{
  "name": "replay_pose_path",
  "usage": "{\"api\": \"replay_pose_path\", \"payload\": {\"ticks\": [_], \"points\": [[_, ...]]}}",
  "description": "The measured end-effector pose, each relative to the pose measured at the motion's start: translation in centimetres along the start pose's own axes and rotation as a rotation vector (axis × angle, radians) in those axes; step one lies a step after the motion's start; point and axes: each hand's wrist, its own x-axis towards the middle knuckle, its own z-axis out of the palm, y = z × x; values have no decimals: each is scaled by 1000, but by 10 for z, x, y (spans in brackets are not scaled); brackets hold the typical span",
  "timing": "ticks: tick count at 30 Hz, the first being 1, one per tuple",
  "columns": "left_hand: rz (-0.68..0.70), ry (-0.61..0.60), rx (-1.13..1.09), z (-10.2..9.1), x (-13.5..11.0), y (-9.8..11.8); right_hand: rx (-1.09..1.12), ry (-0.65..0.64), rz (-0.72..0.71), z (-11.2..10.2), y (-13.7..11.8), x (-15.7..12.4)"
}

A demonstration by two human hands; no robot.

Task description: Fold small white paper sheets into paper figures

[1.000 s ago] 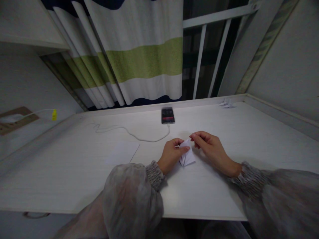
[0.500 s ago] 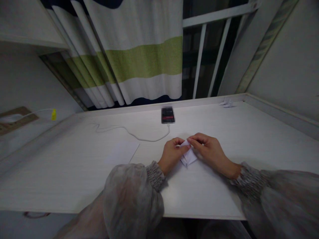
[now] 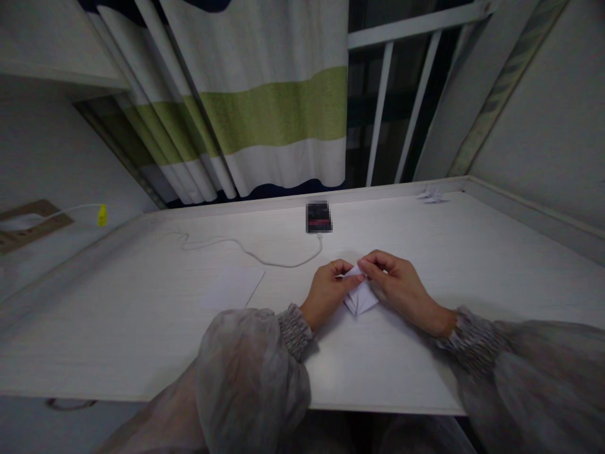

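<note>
A small folded white paper piece [image 3: 362, 298] lies on the white desk [image 3: 142, 328] in front of me. My left hand [image 3: 327, 292] pinches its left upper edge with curled fingers, a ring on one finger. My right hand [image 3: 399, 285] meets it from the right, fingertips pressed on the paper's top corner. Both wrists rest near the desk surface, in loose grey sleeves.
A flat white sheet [image 3: 232, 287] lies left of my hands. A small dark device [image 3: 318, 217] with a white cable [image 3: 246, 251] sits behind them. A small folded paper figure [image 3: 430, 195] stands at the far right corner. Curtain and window bars rise behind the desk.
My right hand has moved left onto the paper's top corner and joined the left hand. The paper has turned slightly, its lower tip now pointing more to the right.
</note>
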Motion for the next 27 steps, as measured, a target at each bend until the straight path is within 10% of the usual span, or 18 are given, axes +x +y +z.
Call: {"api": "replay_pose_path", "payload": {"ticks": [27], "points": [[185,252,-223,-2,1,7,167,-280,203,8,9,2]]}}
